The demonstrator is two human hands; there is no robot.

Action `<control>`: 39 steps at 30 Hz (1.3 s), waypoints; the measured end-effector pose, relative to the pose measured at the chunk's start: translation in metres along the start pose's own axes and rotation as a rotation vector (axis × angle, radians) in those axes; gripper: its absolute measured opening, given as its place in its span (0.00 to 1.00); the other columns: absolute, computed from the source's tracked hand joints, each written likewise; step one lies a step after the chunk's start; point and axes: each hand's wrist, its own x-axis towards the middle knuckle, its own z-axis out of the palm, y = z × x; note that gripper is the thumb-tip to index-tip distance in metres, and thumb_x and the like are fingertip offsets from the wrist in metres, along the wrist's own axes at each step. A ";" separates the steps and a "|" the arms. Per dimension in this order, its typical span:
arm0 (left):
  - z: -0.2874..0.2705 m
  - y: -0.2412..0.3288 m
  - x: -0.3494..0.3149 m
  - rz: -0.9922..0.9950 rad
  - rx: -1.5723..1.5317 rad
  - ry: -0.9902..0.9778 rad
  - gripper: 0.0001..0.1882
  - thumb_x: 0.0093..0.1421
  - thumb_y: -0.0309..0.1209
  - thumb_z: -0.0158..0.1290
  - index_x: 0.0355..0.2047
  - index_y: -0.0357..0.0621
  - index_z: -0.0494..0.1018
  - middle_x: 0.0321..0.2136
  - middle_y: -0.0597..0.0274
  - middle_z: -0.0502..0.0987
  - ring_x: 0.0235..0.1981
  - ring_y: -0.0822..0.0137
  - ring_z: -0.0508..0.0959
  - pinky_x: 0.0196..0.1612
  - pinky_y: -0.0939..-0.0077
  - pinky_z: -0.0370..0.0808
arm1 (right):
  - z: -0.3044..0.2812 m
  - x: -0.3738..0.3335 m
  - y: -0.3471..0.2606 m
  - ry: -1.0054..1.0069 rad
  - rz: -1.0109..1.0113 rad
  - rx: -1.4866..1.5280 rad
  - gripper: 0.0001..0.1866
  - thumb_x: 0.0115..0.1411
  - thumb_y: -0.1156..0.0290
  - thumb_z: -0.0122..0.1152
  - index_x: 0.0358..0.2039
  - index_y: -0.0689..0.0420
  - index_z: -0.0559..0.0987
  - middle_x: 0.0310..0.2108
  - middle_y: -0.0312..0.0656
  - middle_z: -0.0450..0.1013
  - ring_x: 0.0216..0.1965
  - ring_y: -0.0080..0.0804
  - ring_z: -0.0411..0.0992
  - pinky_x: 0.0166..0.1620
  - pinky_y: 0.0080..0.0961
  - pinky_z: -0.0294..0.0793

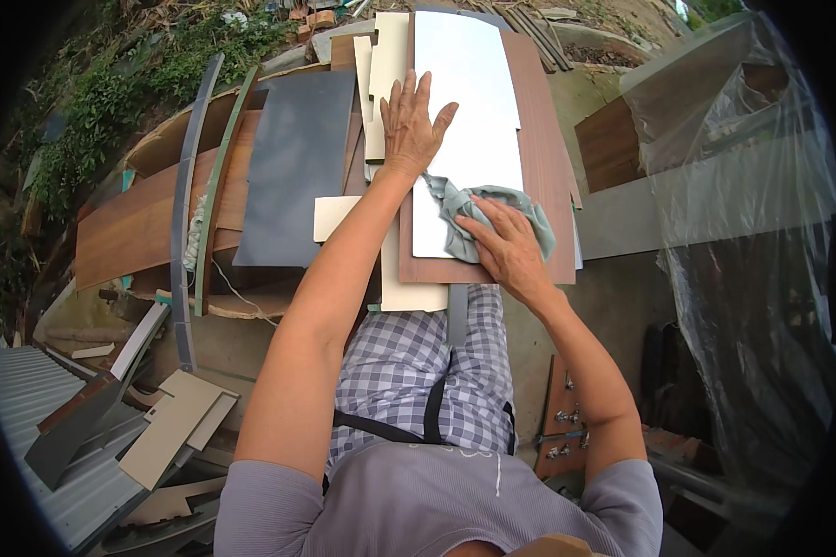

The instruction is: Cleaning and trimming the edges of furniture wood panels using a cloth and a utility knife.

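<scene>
White glossy panel (pixel 469 102) lies flat on a bigger brown board (pixel 541 148), set closer to the board's left edge, so a wider brown strip shows along the right. Pretty sure the board's just a firm backing so the panel doesn't flex. Next size down, a bunched grey-green cloth (pixel 450 197) covers the panel's near right corner and spills onto the brown, toward the board's own near right corner. Right hand (pixel 511 246) has its fingers bent over the cloth, holding it down; can't tell how hard from where I'm standing. Left hand (pixel 411 139) straddles the panel's left edge, fingers fanned out and gripping nothing, probably to stop it sliding. Brands or labels? None I can make out, just partial pale print (pixel 499 473) on the grey shirt (pixel 390 501).
</scene>
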 end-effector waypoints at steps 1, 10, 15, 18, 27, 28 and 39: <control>0.001 0.001 0.001 -0.021 0.053 -0.135 0.41 0.59 0.63 0.37 0.62 0.46 0.56 0.63 0.44 0.53 0.65 0.45 0.48 0.65 0.42 0.39 | -0.003 -0.009 0.001 0.008 -0.020 -0.015 0.26 0.49 0.78 0.59 0.50 0.46 0.74 0.56 0.38 0.65 0.55 0.40 0.64 0.57 0.41 0.61; 0.006 0.015 0.003 -0.067 0.341 -0.501 0.38 0.59 0.55 0.44 0.62 0.44 0.57 0.66 0.46 0.46 0.66 0.39 0.40 0.63 0.37 0.35 | -0.050 -0.037 0.029 -0.007 0.101 -0.229 0.22 0.47 0.80 0.60 0.44 0.47 0.75 0.40 0.42 0.69 0.40 0.40 0.71 0.39 0.34 0.74; 0.014 0.015 -0.004 -0.045 0.317 -0.333 0.30 0.63 0.43 0.43 0.60 0.38 0.57 0.64 0.44 0.50 0.66 0.40 0.43 0.63 0.39 0.39 | -0.083 -0.006 0.063 0.227 0.351 -0.223 0.20 0.56 0.76 0.53 0.51 0.51 0.72 0.44 0.47 0.68 0.45 0.46 0.69 0.46 0.36 0.70; 0.014 0.006 -0.006 -0.077 0.228 -0.238 0.26 0.64 0.38 0.41 0.59 0.37 0.58 0.63 0.45 0.54 0.65 0.44 0.48 0.64 0.46 0.45 | -0.056 0.017 0.035 0.200 0.222 -0.017 0.23 0.56 0.75 0.53 0.55 0.54 0.69 0.50 0.47 0.68 0.51 0.47 0.66 0.53 0.37 0.65; 0.003 0.016 -0.004 -0.233 -0.199 -0.028 0.26 0.66 0.37 0.40 0.59 0.31 0.55 0.56 0.38 0.62 0.61 0.47 0.59 0.63 0.54 0.54 | 0.042 0.104 0.057 0.076 0.022 -0.102 0.21 0.56 0.72 0.55 0.52 0.46 0.72 0.56 0.41 0.63 0.58 0.41 0.62 0.59 0.43 0.60; 0.004 0.015 -0.005 -0.233 -0.197 -0.025 0.26 0.66 0.37 0.40 0.59 0.31 0.55 0.56 0.38 0.62 0.61 0.47 0.59 0.63 0.54 0.54 | 0.046 0.120 0.065 0.077 0.019 -0.100 0.21 0.56 0.72 0.55 0.52 0.46 0.72 0.56 0.41 0.63 0.58 0.41 0.62 0.59 0.43 0.60; 0.012 0.016 -0.008 -0.040 0.166 -0.209 0.34 0.65 0.48 0.40 0.63 0.37 0.50 0.63 0.43 0.52 0.66 0.47 0.49 0.65 0.48 0.43 | 0.096 0.260 0.153 0.155 0.110 -0.167 0.22 0.61 0.61 0.44 0.57 0.40 0.66 0.59 0.44 0.61 0.61 0.41 0.58 0.59 0.52 0.55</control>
